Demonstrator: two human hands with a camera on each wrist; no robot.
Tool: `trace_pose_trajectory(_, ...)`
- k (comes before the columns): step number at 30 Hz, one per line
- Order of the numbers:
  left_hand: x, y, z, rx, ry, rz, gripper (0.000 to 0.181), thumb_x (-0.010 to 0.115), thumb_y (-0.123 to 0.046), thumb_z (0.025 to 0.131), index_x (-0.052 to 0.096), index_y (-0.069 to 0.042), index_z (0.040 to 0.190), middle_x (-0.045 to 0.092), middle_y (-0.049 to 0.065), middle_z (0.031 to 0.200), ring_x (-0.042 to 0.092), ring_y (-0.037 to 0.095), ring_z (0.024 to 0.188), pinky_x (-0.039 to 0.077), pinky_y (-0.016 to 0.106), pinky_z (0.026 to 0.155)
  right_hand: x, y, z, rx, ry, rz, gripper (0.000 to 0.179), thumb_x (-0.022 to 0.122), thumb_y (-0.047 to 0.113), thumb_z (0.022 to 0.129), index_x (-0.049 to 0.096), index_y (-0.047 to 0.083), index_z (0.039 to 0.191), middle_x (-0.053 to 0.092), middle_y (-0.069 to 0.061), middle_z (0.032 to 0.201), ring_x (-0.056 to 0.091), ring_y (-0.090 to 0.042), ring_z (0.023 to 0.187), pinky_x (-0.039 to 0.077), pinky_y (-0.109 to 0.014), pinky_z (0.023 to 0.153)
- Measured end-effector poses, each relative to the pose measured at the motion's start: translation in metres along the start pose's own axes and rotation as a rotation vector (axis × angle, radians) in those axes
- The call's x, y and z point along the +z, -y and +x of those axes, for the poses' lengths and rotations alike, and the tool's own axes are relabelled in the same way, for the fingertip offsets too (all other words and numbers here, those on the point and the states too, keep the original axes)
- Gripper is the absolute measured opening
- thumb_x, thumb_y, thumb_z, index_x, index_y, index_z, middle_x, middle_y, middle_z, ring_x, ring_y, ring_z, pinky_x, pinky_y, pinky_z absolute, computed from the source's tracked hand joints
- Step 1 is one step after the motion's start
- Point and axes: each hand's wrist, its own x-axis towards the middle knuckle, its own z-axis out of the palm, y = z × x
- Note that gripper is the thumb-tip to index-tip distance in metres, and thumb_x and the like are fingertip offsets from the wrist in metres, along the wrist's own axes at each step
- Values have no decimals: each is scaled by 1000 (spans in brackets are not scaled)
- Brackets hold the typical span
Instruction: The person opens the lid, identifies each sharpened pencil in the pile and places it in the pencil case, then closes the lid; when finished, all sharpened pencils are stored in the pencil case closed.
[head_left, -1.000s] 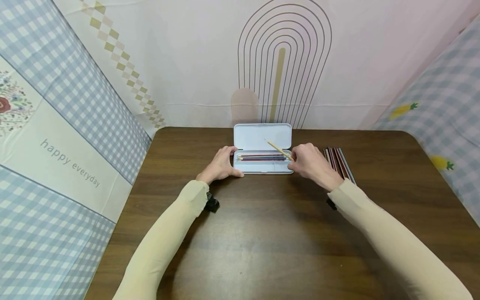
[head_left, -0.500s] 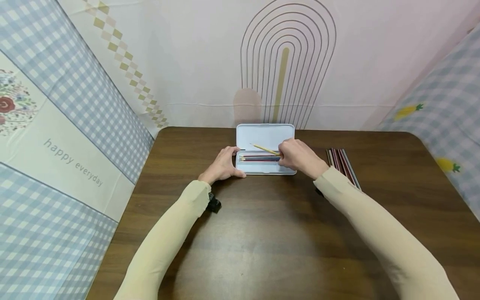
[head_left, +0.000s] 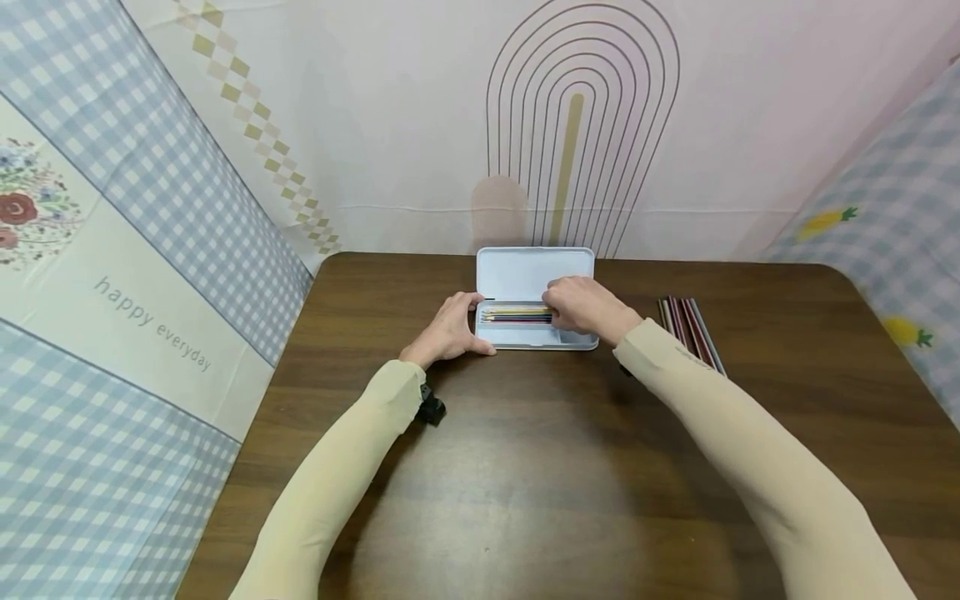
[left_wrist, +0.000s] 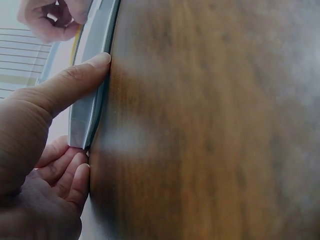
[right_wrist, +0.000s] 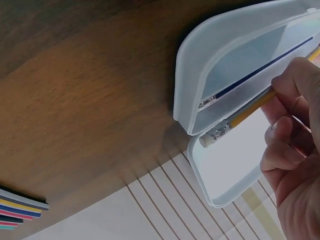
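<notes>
A white pencil case point(head_left: 517, 336) lies with its lid point(head_left: 517, 268) raised at the back of the table. Several pencils point(head_left: 513, 319) lie inside, near the hinge; a dark blue one point(right_wrist: 260, 71) shows in the right wrist view. My left hand point(head_left: 447, 329) holds the case's left end, its thumb along the front edge and its fingers around the end. Over the case's right part, my right hand point(head_left: 588, 306) pinches a yellow pencil point(right_wrist: 252, 106) with a white eraser. The pencil lies lengthwise over the case, its eraser end toward the right; my hand hides part of it in the head view.
Several more pencils point(head_left: 690, 329) lie side by side on the brown table point(head_left: 525, 467), right of the case. A patterned cloth point(head_left: 390, 125) hangs behind the table's back edge. Checked cloths point(head_left: 150, 167) flank both sides.
My right hand has moved left and down to the case with the yellow pencil, which has gone from slanted above the case to lying along it. My left hand keeps its hold on the case.
</notes>
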Motion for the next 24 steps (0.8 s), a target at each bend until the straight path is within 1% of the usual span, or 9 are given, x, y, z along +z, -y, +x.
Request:
trace_pose_trajectory(4, 3, 3, 4, -1, -1, 13, 107, 102, -38, 74, 47, -7, 160, 51, 16, 160, 45, 32, 150, 38, 49, 130, 2, -2, 3, -21, 0, -29, 21, 74, -4, 84, 65, 9, 71, 66, -7, 75, 50, -20, 68, 53, -41, 67)
trace_pose_trajectory(7, 5, 7, 6, 2, -7, 31, 107, 102, -41, 74, 47, -10, 160, 52, 14, 159, 46, 31, 150, 39, 48, 130, 2, -3, 4, -19, 2, -27, 20, 73, -4, 83, 65, 9, 71, 67, -7, 76, 53, -21, 69, 56, -44, 69)
trace_pose_trajectory(13, 9, 13, 10, 16, -23, 43, 105, 102, -41, 73, 49, -11, 158, 54, 12, 156, 48, 29, 147, 41, 47, 128, 3, -4, 5, 23, 52, -15, 12, 77, 1, 90, 72, 8, 81, 73, -8, 84, 58, -21, 74, 60, -45, 76)
trace_pose_trajectory(18, 9, 13, 10, 18, -26, 39, 106, 103, -40, 72, 49, -10, 158, 54, 12, 156, 48, 29, 146, 41, 48, 128, 5, -8, 6, 71, 97, 34, 5, 75, 5, 94, 78, 8, 92, 76, -7, 93, 63, -23, 82, 60, -46, 83)
trace_pose_trajectory(24, 11, 18, 13, 18, -20, 31, 107, 103, -42, 71, 49, -12, 159, 53, 12, 156, 47, 29, 147, 41, 47, 128, 9, -12, 4, 110, 111, 122, 8, 73, 7, 97, 80, 9, 98, 77, -7, 99, 64, -23, 89, 58, -45, 83)
